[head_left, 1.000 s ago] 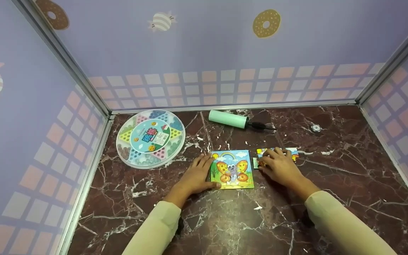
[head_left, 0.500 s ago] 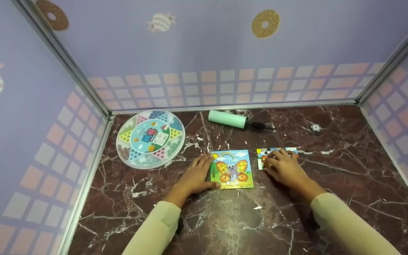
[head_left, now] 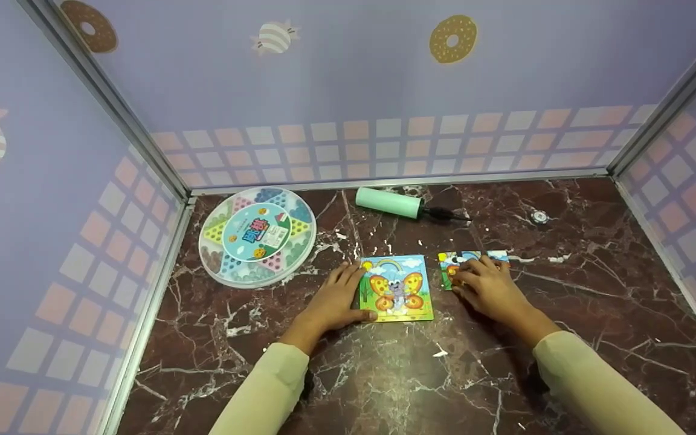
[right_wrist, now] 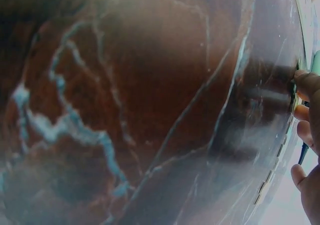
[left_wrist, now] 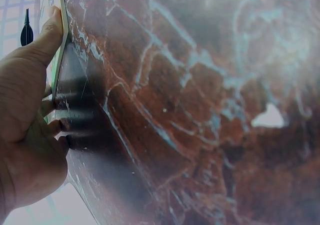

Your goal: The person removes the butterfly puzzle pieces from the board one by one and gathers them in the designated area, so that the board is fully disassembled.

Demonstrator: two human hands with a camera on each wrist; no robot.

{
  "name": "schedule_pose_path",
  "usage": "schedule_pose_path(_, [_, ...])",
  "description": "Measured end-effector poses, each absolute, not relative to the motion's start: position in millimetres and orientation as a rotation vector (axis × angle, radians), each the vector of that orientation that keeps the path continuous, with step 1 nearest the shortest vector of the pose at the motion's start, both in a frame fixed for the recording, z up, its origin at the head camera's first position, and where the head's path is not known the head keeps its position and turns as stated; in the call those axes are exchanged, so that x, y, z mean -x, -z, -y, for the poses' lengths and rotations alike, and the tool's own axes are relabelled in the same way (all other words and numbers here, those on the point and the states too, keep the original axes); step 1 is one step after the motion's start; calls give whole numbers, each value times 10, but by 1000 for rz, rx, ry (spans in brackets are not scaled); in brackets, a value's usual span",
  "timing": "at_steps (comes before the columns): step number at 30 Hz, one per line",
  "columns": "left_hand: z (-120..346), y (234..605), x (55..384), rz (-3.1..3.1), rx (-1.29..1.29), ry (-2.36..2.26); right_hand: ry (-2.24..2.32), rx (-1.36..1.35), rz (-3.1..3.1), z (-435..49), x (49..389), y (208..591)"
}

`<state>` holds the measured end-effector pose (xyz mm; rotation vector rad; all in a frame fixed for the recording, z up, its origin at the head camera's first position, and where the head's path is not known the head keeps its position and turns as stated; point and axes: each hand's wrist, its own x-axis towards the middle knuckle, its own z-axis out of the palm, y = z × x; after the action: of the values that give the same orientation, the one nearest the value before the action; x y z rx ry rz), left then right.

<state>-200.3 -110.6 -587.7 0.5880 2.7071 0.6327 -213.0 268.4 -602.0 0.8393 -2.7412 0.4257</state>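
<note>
A square butterfly picture board (head_left: 401, 284) lies flat on the dark marbled tabletop. My left hand (head_left: 335, 300) rests along its left side, fingers extended towards the far corner and thumb on the near corner; the thumb on the board's edge also shows in the left wrist view. To the right lie several joined jigsaw puzzle pieces (head_left: 449, 258), printed with a similar sunny scene. My right hand (head_left: 488, 289) covers much of them. Its bent fingers and thumb hold a puzzle piece (head_left: 446, 281) at their left side, partly hidden. In the right wrist view, only fingers (right_wrist: 306, 127) show at the edge.
A round Chinese checkers set (head_left: 257, 237) lies at the back left. A mint-green hand pump (head_left: 390, 203) with a black nozzle is by the back wall. A small round chip (head_left: 539, 217) sits at the back right. Patterned walls enclose three sides.
My right hand has shifted slightly right, bringing the left-side puzzle piece against the others; its pale edge no longer shows. The left hand and butterfly board stay put.
</note>
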Motion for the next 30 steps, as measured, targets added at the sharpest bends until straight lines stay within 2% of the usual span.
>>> schedule_pose_path(30, [1116,5881,2006,-2701,-585,-646,-491,-856,2738,-2733,2113,6035])
